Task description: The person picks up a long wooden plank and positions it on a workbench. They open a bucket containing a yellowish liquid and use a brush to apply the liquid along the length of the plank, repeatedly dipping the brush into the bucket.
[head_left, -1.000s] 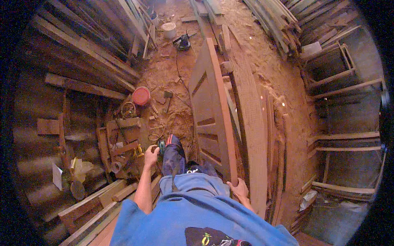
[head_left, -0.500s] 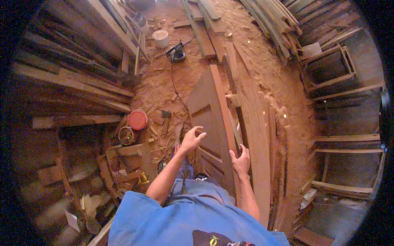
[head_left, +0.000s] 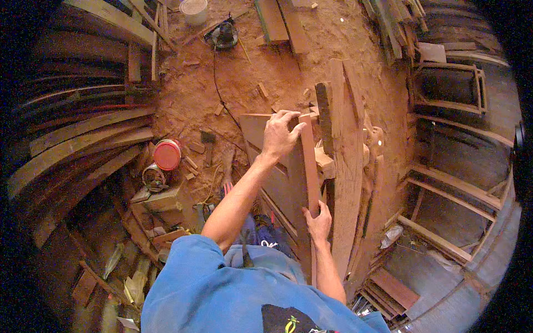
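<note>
Brown panelled wooden door appears to stand on edge at the centre of the frame, its narrow reddish long side uppermost. The person's bare right hand has that side pinched, thumb to the left and fingers curled over the right. The bare left hand is at the upper end, fingers half curled and thumb spread apart at the corner; whether they press on the wood I cannot tell. Steadying it well probably calls for hands this far apart, even pressure and a firm lower grip so the slab cannot tip. To the right, a pale, chunky wooden block and a long, rough brown plank lie close by; fingertips should clear both. At the upper left, a thin black cable crosses the sawdust-strewn brown floor, so footing deserves care.
</note>
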Tool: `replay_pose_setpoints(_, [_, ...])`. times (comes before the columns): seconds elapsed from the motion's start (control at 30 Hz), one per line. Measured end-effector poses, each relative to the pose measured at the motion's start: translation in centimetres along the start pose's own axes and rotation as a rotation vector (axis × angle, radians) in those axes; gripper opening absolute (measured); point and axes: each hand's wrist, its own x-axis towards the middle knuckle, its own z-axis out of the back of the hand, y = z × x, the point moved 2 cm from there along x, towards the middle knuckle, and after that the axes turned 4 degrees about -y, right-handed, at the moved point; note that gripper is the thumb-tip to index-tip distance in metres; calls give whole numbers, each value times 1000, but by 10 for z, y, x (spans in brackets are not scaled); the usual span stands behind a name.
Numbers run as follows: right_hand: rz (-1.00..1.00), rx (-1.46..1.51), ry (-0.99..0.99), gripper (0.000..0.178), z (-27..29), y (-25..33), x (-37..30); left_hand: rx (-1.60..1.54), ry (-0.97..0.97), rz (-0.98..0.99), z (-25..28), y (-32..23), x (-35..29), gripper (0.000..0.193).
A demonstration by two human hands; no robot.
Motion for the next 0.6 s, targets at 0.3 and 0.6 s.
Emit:
replay_pose_setpoints(0.3, [-23,48,49,56,6,-18,-17,-46,84,13,3,-6,-12,29])
replay_pose_setpoints(0.6, [-9,30,13,52,12,-13,-21,-88,62,-30,6,-13,-17,30])
